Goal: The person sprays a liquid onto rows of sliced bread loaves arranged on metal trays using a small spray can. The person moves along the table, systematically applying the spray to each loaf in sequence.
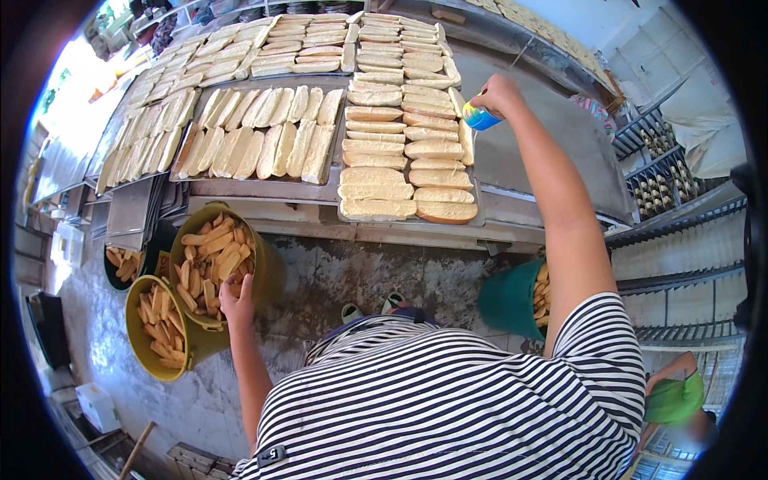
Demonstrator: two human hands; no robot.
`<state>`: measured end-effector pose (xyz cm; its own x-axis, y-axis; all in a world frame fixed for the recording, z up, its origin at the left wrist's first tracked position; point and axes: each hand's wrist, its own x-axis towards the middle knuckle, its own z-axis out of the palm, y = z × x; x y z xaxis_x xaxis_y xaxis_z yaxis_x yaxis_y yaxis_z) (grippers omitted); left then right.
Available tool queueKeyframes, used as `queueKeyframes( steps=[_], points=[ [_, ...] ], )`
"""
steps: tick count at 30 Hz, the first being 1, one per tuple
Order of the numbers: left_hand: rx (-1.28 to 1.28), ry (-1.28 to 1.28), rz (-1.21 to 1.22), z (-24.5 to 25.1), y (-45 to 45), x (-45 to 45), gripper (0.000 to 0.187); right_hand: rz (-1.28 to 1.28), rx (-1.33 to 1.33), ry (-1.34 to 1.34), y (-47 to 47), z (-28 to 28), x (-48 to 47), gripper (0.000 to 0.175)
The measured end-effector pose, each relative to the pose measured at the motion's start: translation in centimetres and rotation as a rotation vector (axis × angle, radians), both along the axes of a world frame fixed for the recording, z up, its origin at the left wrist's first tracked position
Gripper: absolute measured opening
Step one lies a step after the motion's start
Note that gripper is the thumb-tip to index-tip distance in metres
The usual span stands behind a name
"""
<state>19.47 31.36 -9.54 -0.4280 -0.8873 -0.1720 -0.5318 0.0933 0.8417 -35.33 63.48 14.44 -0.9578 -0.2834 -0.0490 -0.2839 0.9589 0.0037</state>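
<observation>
My right hand (pixel 503 96) grips a small blue and yellow can (pixel 480 118) from above. The can is tilted, with its lower end toward the right edge of a tray of bread halves (pixel 375 183). A pale spread coats the cut faces of these halves, which lie in rows. Low on the left, my left hand (pixel 237 303) hangs by the rim of a large yellow bucket (pixel 264 264), fingers apart and holding nothing. Pieces of bread (pixel 213 249) fill that bucket. Whether my fingers touch its rim, I cannot tell.
More bread-covered trays (pixel 258 135) spread across the metal table (pixel 516 153). A second yellow bucket (pixel 135 336) and a green bucket (pixel 507 300) hold bread pieces. Stacked metal trays (pixel 129 210) hang at the table's left. Racks (pixel 678 264) line the right, where another person (pixel 675 399) stands.
</observation>
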Motion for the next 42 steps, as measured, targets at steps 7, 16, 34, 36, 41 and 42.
queueKeyframes(
  steps=[7, 16, 34, 36, 41, 42],
  points=[
    [-0.084, -0.117, 0.017, 0.7, 0.6, -0.4, 0.049, -0.006, -0.128, 0.244, -1.8, 0.0, -4.4, 0.055],
    [-0.065, -0.108, -0.008, 2.4, 2.6, -2.6, 0.050, 0.194, -0.143, -0.142, -1.9, -1.7, -2.1, 0.051],
    [-0.012, 0.034, -0.109, 1.6, 7.5, -4.7, 0.052, 0.558, -0.502, -0.234, -9.1, -4.8, 13.3, 0.053],
    [0.006, 0.044, -0.100, 1.3, 6.8, -4.2, 0.051, 0.553, -0.529, -0.012, -9.6, -4.7, 13.6, 0.052],
    [0.011, 0.012, -0.088, 1.3, 5.7, -3.0, 0.051, 0.534, -0.340, -0.226, -7.6, -3.8, 12.1, 0.046],
    [0.000, 0.003, -0.099, 1.4, 5.5, -3.0, 0.051, 0.503, -0.343, -0.151, -6.7, -3.8, 11.8, 0.046]
  ],
)
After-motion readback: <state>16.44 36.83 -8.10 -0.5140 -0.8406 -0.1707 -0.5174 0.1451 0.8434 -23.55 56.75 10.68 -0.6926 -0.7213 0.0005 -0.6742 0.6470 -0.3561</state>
